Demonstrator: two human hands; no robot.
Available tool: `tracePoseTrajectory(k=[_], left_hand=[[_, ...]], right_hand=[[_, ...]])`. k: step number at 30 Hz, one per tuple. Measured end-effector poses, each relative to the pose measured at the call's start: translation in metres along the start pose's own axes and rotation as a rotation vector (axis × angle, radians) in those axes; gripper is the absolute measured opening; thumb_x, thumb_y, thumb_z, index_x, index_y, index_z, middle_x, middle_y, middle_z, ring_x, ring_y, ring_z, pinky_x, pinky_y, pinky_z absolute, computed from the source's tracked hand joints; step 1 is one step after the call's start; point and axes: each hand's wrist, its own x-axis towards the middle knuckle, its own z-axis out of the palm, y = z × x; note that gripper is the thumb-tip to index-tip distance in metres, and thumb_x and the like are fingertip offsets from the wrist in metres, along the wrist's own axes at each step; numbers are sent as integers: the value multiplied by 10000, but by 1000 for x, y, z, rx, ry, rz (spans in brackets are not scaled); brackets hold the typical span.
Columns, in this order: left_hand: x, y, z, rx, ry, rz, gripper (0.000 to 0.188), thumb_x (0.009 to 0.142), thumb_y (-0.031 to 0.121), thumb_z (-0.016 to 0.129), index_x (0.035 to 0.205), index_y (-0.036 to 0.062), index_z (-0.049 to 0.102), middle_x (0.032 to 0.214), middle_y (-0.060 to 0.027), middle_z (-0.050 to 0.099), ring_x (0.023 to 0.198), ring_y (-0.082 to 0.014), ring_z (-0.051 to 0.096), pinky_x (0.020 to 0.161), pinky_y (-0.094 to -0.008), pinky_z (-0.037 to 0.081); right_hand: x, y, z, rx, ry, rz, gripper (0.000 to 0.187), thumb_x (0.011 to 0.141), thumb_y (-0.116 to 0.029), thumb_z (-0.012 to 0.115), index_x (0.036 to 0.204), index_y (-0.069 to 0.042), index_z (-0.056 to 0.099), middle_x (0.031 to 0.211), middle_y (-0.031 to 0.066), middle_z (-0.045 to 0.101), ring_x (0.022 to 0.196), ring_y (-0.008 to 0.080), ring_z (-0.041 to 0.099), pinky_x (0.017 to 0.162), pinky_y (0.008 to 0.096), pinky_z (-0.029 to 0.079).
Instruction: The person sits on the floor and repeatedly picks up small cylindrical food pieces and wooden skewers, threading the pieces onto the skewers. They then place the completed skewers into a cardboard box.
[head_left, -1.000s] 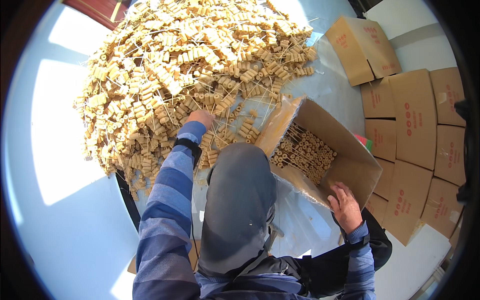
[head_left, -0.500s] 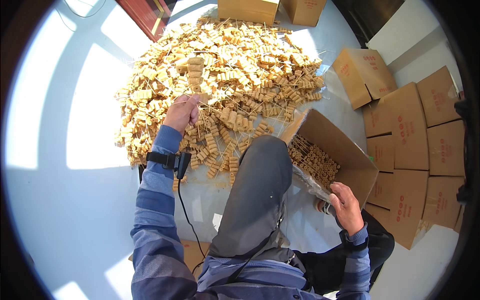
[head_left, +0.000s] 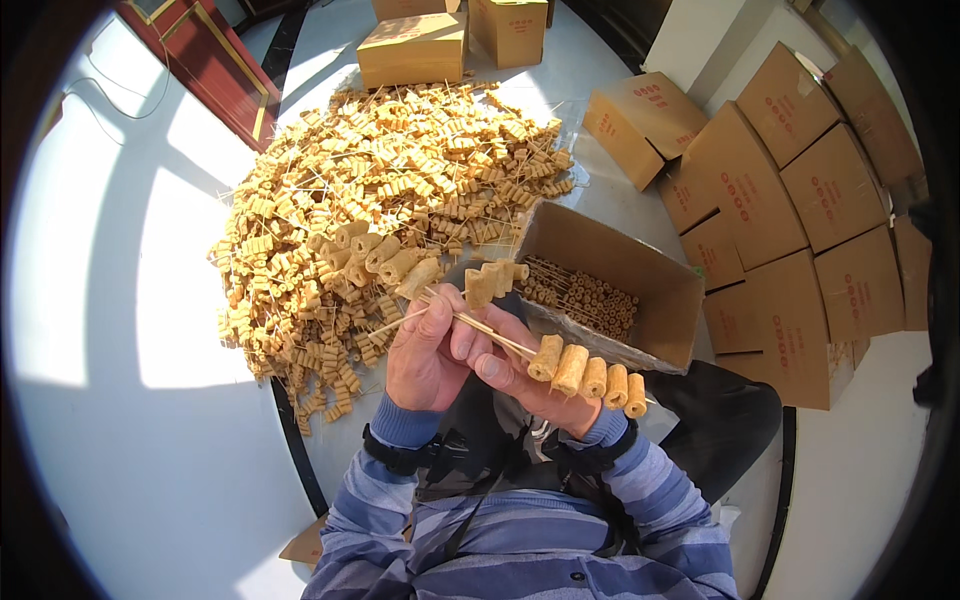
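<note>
My two hands meet in front of my lap, each closed on thin wooden skewers threaded with tan, hollow rolled pieces. The left hand (head_left: 422, 362) pinches bare sticks near its fingertips, and a loaded skewer (head_left: 398, 265) extends past it toward the pile. Crossing toward the right hand (head_left: 535, 392), other sticks lead to a skewer of rolls (head_left: 570, 370) that points right. A shorter-looking row of rolls (head_left: 480, 285) stands beyond the fingers; which hand holds it I cannot tell. Beyond the hands at right, an open carton (head_left: 625, 265) contains many similar skewers (head_left: 590, 305) packed together.
A broad heap of loaded skewers (head_left: 370, 190) covers the floor ahead. Stacked cartons (head_left: 770, 210) line the right side, with another carton (head_left: 640, 125) nearby. More boxes (head_left: 415, 50) stand behind the heap, near a red panelled piece (head_left: 205, 75) at far left.
My left hand has come back from the heap with skewers. My right hand has left the carton's edge and joined it at the sticks. The view has shifted.
</note>
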Motion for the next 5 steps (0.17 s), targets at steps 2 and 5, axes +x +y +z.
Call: tracePoseTrajectory(k=[2,5], left_hand=[[-10,-12,6,36,3,-66,270,1049,334,516,1012,67,534,704,-17,498,685,-157,524,627,-300,455],[-20,-23,13,25,32,-152,276,1043,350,526,1028,74,538,708,-22,499,691,-163,532,628,-302,457]], right_hand=[[-9,-3,-6,71,21,47,805,991,-494,588,1553,-24,253,1372,51,464,1295,155,405,1100,306,325],[-20,-5,-12,336,-59,76,805,986,-507,586,1563,-56,253,1345,53,482,1277,167,420,1123,279,279]])
